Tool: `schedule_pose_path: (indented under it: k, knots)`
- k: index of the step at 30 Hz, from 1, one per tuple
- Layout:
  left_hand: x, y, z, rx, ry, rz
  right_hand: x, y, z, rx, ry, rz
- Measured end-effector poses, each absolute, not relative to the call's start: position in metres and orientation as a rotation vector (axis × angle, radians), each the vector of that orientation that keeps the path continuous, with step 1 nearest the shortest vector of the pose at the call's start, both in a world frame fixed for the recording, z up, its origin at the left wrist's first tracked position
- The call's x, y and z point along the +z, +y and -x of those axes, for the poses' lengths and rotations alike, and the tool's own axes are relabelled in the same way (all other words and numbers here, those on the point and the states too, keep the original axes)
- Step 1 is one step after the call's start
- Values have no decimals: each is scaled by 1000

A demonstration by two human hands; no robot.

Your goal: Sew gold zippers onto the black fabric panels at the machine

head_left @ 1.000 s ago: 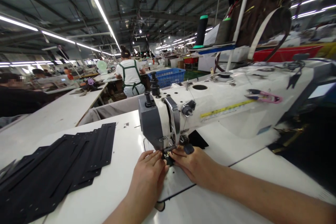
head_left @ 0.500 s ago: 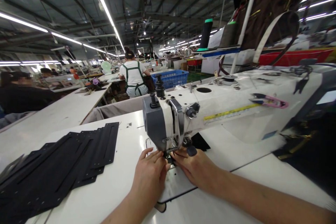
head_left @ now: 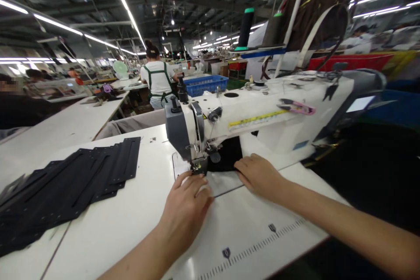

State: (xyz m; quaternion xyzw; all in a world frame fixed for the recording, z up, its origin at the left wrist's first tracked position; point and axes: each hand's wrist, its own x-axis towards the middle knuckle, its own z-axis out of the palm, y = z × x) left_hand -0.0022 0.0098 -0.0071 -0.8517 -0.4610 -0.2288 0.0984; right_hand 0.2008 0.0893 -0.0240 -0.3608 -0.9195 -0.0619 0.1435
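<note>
In the head view, a smooth white work surface (head_left: 243,214) with a printed ruler scale stands in a large, strip-lit hall. On it are one white-and-grey sewing machine (head_left: 259,103), one fanned pile of flat black panels (head_left: 88,179) and one black flat piece (head_left: 228,153), under the machine's head. Two dark thread cones (head_left: 245,30) stand behind. The left hand (head_left: 185,205) rests by the needle, fingers slightly apart; the right hand's (head_left: 260,178) fingers bunch at the piece's edge. Whether either grips, I cannot tell.
</note>
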Motion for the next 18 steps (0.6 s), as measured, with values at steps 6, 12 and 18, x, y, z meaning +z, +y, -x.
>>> schedule_pose_path:
  k: [6, 12, 18]
  knots:
    - [-18, 1, -29, -751, -1282, 2888, -24, -9, -208, 641, -2395, 1029]
    - [-15, -2, -21, -1724, -2251, 2560, -14, -6, -192, 2233, -1292, 960]
    - [-6, -1, -15, -2714, -2587, 2070, -17, 23, -149, 2091, -1286, 925]
